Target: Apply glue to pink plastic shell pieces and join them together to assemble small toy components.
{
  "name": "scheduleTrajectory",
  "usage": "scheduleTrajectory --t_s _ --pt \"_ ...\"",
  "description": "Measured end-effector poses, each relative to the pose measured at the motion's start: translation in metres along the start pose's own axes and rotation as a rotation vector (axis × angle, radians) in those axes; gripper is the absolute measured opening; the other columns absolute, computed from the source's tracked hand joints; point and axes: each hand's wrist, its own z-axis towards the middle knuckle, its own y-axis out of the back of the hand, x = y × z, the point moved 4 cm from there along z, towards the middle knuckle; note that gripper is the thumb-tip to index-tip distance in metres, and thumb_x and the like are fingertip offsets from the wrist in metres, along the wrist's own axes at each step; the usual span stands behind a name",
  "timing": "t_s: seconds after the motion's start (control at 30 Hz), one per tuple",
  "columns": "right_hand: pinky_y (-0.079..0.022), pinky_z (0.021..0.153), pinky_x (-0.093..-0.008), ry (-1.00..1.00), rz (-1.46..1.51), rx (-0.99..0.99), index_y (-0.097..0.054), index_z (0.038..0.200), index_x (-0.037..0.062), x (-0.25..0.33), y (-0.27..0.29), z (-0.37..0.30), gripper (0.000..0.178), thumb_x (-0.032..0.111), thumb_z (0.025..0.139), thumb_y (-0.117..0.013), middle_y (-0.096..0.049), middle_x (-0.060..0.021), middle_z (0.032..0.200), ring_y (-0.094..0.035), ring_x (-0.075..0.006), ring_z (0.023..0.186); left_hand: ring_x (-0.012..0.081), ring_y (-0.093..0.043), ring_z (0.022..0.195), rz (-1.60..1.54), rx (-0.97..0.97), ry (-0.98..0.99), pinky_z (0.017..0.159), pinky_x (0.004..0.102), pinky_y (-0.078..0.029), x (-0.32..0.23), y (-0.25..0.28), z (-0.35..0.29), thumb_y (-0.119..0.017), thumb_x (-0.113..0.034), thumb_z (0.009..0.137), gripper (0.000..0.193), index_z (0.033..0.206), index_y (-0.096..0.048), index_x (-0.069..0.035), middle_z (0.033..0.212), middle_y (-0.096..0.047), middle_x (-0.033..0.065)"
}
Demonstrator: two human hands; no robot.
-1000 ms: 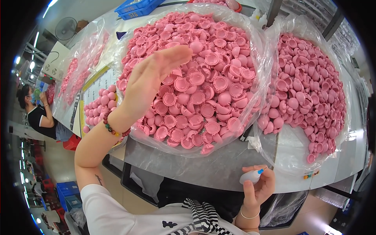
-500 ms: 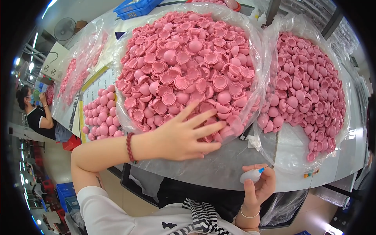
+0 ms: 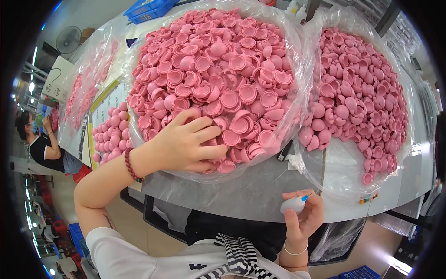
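My left hand (image 3: 188, 143) reaches into the near left edge of a big heap of pink plastic half-shells (image 3: 248, 93). Its fingers are bent and curled down among the shells. What lies under the fingertips, if anything is gripped, is hidden by the hand. In my right hand (image 3: 304, 216), held over the table's near edge, is a small white squeeze bottle (image 3: 292, 204) with a blue needle tip. Thumb and fingers close round it, and the tip points up and to the right.
Clear plastic sheeting (image 3: 302, 69) lies around the heap. A second pile of pink shells (image 3: 362, 93) lies on the right. Closed pink balls (image 3: 111, 132) sit in a group at the left. A blue crate (image 3: 148, 10) stands at the back; a person (image 3: 44, 144) sits far left.
My left hand has drawn left over the heap, and its spread fingers have curled into the shells. The right hand keeps hold of the squeeze bottle. The whole view has shifted slightly.
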Motion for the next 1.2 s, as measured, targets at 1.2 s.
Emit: scheduleTrajectory --t_s 1.2 --pt "-0.04 0.064 -0.0254 -0.027 -0.09 0.067 -0.046 0.099 -0.0035 0.001 -0.002 0.002 0.034 0.011 0.073 -0.062 -0.057 -0.0176 0.081 -0.053 -0.0188 0.072 0.0194 -0.057 0.072 0.148 -0.175 0.118 0.058 0.0288 -0.041 0.019 0.03 -0.018 -0.059 0.0 0.06 0.029 0.089 -0.061 -0.005 0.099 -0.059 0.0092"
